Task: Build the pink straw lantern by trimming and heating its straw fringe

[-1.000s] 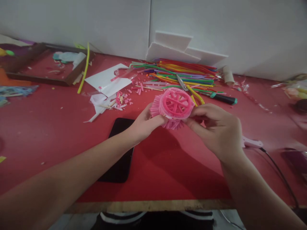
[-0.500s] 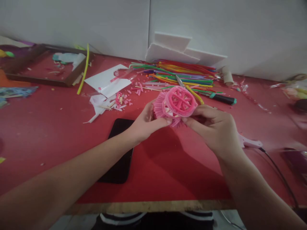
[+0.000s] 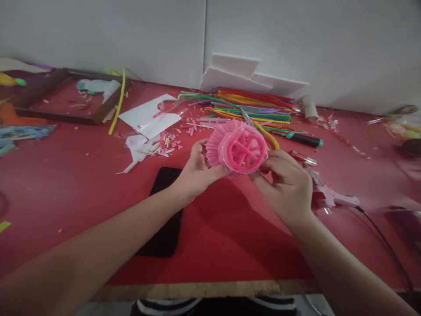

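Between both hands, above the red table [image 3: 223,245], is a pink craft piece [image 3: 246,151] with a round spoked end and a fringed skirt of thin pink strips. My left hand [image 3: 200,173] grips its left side, thumb across the lower edge and fingers behind the fringe. My right hand [image 3: 286,186] pinches it at the lower right, with the fingertips partly hidden behind the round end. The spoked end faces me. Just beyond it lie scissors [image 3: 268,134] with yellow handles, partly covered by the piece.
A black phone [image 3: 164,237] lies under my left forearm. Right of my hand is a pink glue gun [image 3: 338,196] with a cord. Behind are colourful straws [image 3: 256,98], a black-and-green cutter [image 3: 304,139], pink scraps [image 3: 164,142], white paper [image 3: 148,116] and a brown frame [image 3: 55,116].
The pink piece has tilted, so its spoked end faces me more directly and sits lower. My right hand has shifted slightly left and down, uncovering more of the glue gun.
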Motion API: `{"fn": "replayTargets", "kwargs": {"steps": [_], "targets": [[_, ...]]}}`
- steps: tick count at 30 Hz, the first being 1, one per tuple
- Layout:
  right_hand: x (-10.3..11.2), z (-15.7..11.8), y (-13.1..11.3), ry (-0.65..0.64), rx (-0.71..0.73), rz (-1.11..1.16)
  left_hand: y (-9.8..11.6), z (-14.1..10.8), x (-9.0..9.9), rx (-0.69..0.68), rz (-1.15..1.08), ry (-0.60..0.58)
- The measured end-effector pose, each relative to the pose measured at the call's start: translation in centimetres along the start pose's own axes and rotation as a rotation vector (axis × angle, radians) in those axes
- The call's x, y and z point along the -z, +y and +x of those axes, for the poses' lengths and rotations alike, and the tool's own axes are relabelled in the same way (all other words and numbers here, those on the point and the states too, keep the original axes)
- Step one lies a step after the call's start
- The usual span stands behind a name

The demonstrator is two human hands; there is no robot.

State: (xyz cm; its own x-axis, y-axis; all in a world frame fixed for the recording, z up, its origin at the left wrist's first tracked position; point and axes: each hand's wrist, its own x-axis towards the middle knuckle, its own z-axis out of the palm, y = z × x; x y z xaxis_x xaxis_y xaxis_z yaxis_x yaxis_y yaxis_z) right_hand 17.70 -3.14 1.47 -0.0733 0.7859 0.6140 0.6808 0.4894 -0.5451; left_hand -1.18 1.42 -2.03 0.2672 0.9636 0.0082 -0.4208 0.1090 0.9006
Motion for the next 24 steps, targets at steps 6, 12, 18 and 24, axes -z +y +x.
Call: {"fn": "replayTargets", "kwargs": {"steps": [6, 12, 18, 24], "targets": [[-0.7, -0.4, 0.9, 0.128, 0.206, -0.055, 0.3, 0.0, 0.3, -0.144, 0.019, -0.094], [-0.9, -0.5, 1.0, 0.206, 0.346, -0.016, 0.6, -0.4, 0.4, -0.167, 0.057, -0.101], [-0.8, -0.6, 1.2, 0.203, 0.369, -0.098, 1.0, -0.5, 0.4, -0.149, 0.066, -0.113], [-1.0, -0.4, 0.4, 0.171, 0.136, -0.090, 0.7, 0.0, 0.3, 0.060, -0.012, -0.118]]}}
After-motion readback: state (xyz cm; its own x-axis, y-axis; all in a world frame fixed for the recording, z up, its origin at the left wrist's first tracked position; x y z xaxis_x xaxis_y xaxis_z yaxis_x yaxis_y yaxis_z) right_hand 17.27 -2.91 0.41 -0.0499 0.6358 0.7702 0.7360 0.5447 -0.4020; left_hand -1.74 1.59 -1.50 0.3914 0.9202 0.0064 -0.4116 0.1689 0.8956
